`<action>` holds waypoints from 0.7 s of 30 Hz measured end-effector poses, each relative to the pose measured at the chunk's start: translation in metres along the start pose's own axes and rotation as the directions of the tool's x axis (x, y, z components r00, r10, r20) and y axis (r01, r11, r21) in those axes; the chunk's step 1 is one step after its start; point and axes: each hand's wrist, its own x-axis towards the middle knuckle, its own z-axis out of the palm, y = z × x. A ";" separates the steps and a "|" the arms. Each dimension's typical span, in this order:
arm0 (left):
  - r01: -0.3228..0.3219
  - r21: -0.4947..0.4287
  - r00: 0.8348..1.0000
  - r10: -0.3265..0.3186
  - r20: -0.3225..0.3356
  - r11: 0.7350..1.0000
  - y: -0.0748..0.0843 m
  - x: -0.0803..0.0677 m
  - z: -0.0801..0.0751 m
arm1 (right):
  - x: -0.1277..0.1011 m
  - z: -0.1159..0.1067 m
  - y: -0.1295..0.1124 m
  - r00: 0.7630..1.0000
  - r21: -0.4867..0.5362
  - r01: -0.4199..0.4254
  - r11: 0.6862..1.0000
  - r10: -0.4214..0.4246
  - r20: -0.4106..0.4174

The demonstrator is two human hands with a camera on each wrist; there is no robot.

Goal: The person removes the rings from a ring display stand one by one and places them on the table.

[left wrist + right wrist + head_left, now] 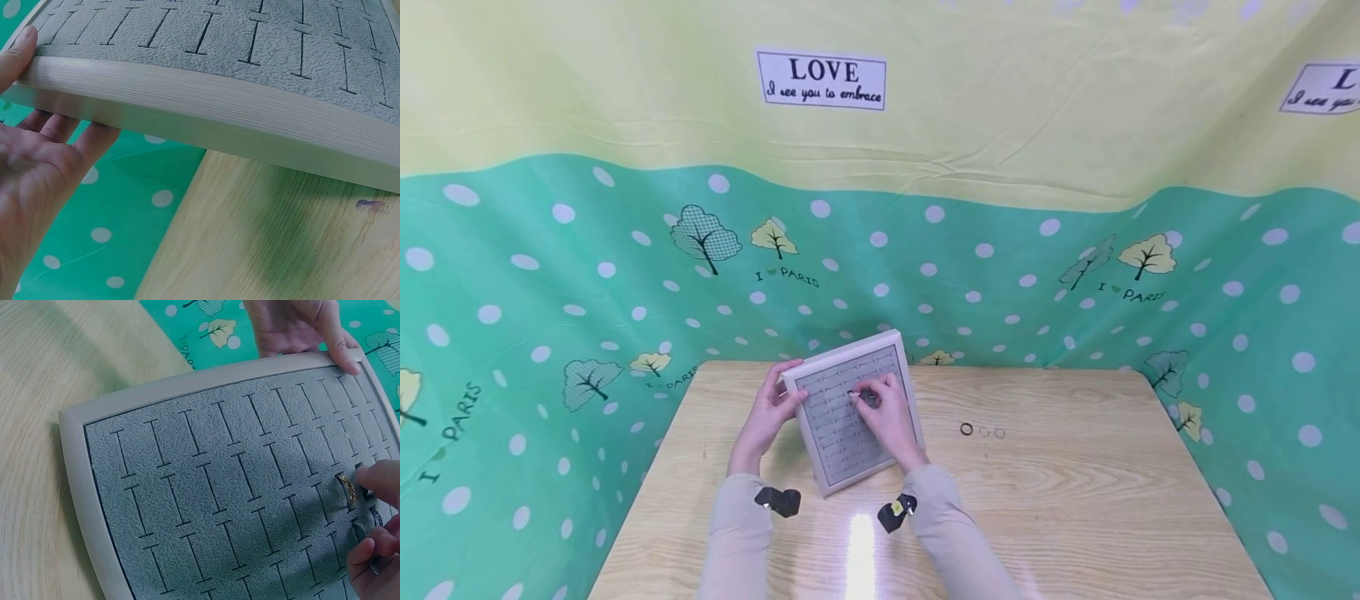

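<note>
1. The work: a tilted ring board (219, 379), its grey pad (250, 515) cut with rows of slots (211, 487), set over the far left part of the wooden table (1075, 483); its support underneath is hidden.

2. My left hand (767, 408): clamped on the board's left rim by the far corner, thumb over the front and fingers behind. A firm hold here, I judge, braces the pad against pressure.

3. My right hand (887, 412): fingers curled in a pinch at the pad, apparently on a dark ring (369, 494)—partly covered, so its exact seat I cannot tell.

4. Neighbours: a gold ring (349, 490) in the pad, just on the near side of the dark one; two patterned rings (360, 530) to the right, partly behind my fingers.

5. Handling: I would line the band up with its slot, press straight in with the fingertips, and let go only once it stands unaided—a sideways push could tip a neighbour.

6. Apart from the board: three loose rings (966, 429) in a row on the table to its right, the leftmost darkest.
</note>
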 end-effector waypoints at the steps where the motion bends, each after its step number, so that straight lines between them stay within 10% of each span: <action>1: 0.003 -0.002 1.000 -0.003 -0.004 1.000 -0.003 0.001 -0.001 | 0.000 0.000 0.000 1.000 -0.005 0.001 1.000 -0.001 0.001; 21: -0.061 0.009 0.998 0.061 -0.007 0.998 -0.024 0.007 -0.007 | 0.000 -0.005 -0.001 0.998 0.082 0.038 0.996 -0.041 0.046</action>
